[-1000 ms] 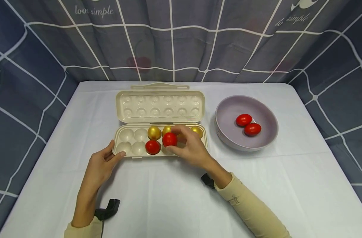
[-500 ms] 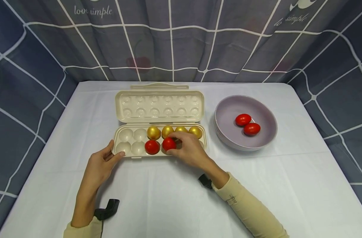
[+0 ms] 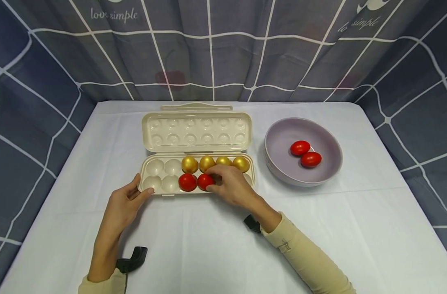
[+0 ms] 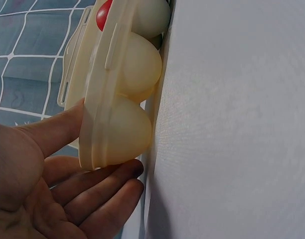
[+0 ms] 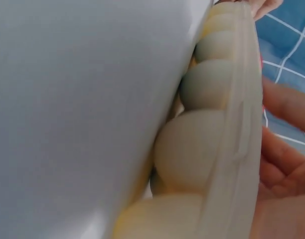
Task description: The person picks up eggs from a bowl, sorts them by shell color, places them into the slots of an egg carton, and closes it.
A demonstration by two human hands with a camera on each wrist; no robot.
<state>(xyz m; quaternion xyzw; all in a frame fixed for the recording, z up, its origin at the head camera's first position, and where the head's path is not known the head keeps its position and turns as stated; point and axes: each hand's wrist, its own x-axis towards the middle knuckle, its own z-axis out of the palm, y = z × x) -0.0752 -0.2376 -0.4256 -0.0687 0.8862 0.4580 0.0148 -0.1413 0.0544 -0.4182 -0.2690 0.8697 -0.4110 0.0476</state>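
Presently, the left hand (image 3: 125, 204) pinches the left front corner of the egg carton (image 4: 130, 124), thumb on the rim. Four cups (image 3: 155, 166) at that end are bare. Next come four gold eggs (image 3: 189, 165) along the back row and, in front, one red egg (image 3: 187, 182). A second red egg (image 3: 205, 182) sits beside it, pinched by the right hand (image 3: 231, 184) (which hides part of the row). Two loose red eggs (image 3: 300, 148) remain rightmost, inside the bowl (image 3: 320, 136). Since one second ago, the second red egg, then held above the carton, has dropped into its cup.
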